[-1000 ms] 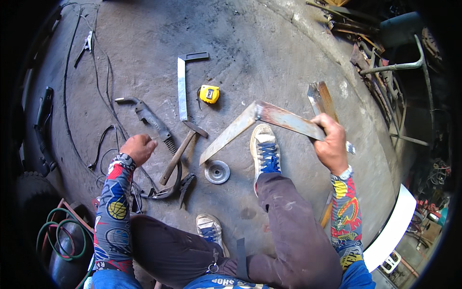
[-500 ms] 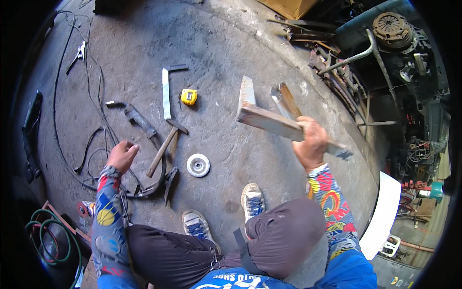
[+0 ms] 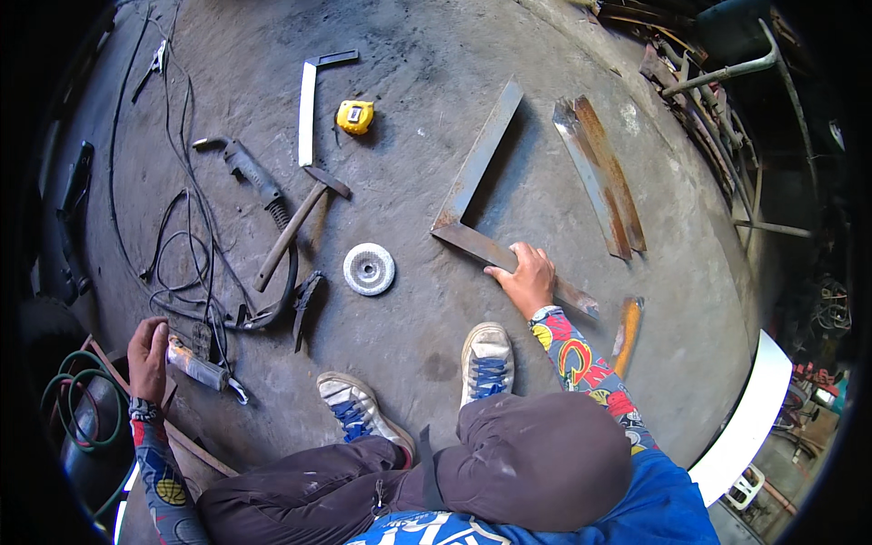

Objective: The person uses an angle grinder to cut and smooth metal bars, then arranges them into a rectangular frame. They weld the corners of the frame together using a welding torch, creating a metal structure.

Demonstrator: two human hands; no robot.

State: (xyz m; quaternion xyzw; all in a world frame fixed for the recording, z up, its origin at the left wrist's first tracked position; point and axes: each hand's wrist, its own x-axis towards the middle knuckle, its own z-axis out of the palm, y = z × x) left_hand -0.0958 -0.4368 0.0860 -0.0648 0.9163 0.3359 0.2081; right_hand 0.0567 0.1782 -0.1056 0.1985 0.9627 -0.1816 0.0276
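My right hand (image 3: pixel 530 282) is closed over the lower bar of an L-shaped steel angle piece (image 3: pixel 481 177), which rests on the concrete floor. At the left, my left hand (image 3: pixel 148 361) has its fingers curled against the near end of an angle grinder (image 3: pixel 198 365), hiding that end. Between the hands lie a white grinding disc (image 3: pixel 369 269), a hammer (image 3: pixel 292 234) and a welding torch (image 3: pixel 250 173). Farther off are a try square (image 3: pixel 307 113) and a yellow tape measure (image 3: pixel 354 116). Two rusty angle offcuts (image 3: pixel 601 177) lie right of the L-shaped piece.
A short rusty strip (image 3: pixel 628 331) lies near my right forearm. Cables (image 3: pixel 204 227) loop across the left floor. Green hoses (image 3: pixel 86 386) coil at the lower left. Scrap metal (image 3: pixel 708 109) and a bent tube frame (image 3: pixel 727 74) stand at the far right; a white curved panel (image 3: pixel 749 422) is lower right.
The L-shaped steel piece has come down from the air onto the floor, with my right hand still on it. My left hand has moved left and down to the angle grinder. The view has shifted.
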